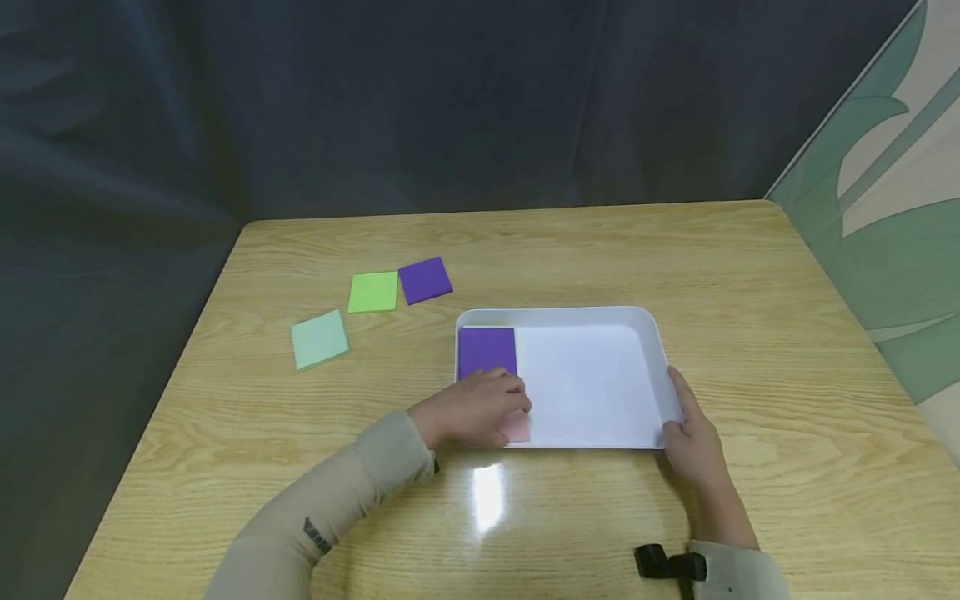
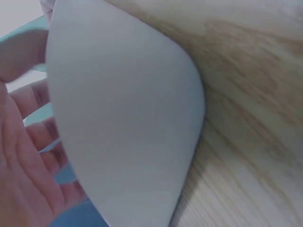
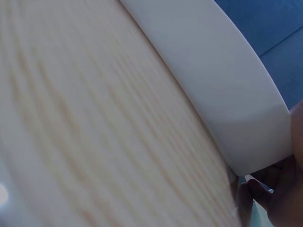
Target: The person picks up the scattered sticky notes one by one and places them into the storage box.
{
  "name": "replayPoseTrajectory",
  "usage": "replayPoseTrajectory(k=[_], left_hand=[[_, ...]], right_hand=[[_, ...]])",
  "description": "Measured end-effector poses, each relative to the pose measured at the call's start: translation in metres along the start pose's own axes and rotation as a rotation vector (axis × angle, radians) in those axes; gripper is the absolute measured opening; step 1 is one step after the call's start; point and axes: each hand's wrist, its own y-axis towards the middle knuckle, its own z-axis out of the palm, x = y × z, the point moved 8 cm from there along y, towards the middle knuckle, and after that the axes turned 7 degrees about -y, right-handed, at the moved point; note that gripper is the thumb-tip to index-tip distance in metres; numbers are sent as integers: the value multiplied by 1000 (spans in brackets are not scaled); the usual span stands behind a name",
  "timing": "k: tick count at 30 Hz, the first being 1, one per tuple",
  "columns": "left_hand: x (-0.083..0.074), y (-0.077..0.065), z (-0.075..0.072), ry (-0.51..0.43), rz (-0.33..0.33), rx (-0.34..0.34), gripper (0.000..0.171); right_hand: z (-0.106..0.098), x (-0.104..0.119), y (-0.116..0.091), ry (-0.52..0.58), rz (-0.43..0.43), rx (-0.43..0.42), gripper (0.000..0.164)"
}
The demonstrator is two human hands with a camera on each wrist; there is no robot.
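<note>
A white tray (image 1: 592, 383) lies on the wooden table, its outer wall large in both wrist views. At its left end is a purple sticky-note pad (image 1: 486, 350). My left hand (image 1: 476, 408) reaches over the near left corner, fingers bent down around a pink sticky-note pad (image 1: 517, 427) just in front of the purple one; the hand covers most of the pink pad. In the left wrist view, the tray's wall hides the fingertips. My right hand (image 1: 693, 442) grips the tray's near right corner, thumb at the rim and fingers along the right side.
Left of the tray, outside it, lie a second purple pad (image 1: 425, 280), a lime green pad (image 1: 373, 292) touching it, and a mint green pad (image 1: 320, 340). A dark curtain (image 1: 480, 108) hangs behind the table (image 1: 787, 333); a leaf-patterned surface (image 1: 892, 208) stands at the right.
</note>
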Motion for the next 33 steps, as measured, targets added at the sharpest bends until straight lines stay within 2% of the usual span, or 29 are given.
replayPoseTrajectory(k=[5, 9, 14, 17, 21, 24, 28, 33], left_hand=[[10, -4, 1, 10, -64, -52, 33], [20, -8, 0, -30, -123, -111, 32], [23, -10, -1, -34, -132, -143, 32], [21, -9, 2, 45, -106, -119, 27], [20, -8, 10, 93, -130, -66, 20], [21, -10, 11, 82, -168, -57, 18], [19, -13, 10, 100, -183, -55, 14], [20, -14, 9, 75, -208, -51, 10]], right_hand=[[0, 0, 0, 0, -2, 2, 70], [-1, 0, 0, -2, 4, 1, 70], [-1, 0, 0, -4, 11, 3, 70], [0, 0, 0, -3, 16, 5, 70], [2, -1, 1, 7, 17, 13, 71], [2, -2, 1, 14, 15, 16, 71], [1, -2, 0, 15, 20, 14, 71], [1, -2, 0, 17, 32, 19, 71]])
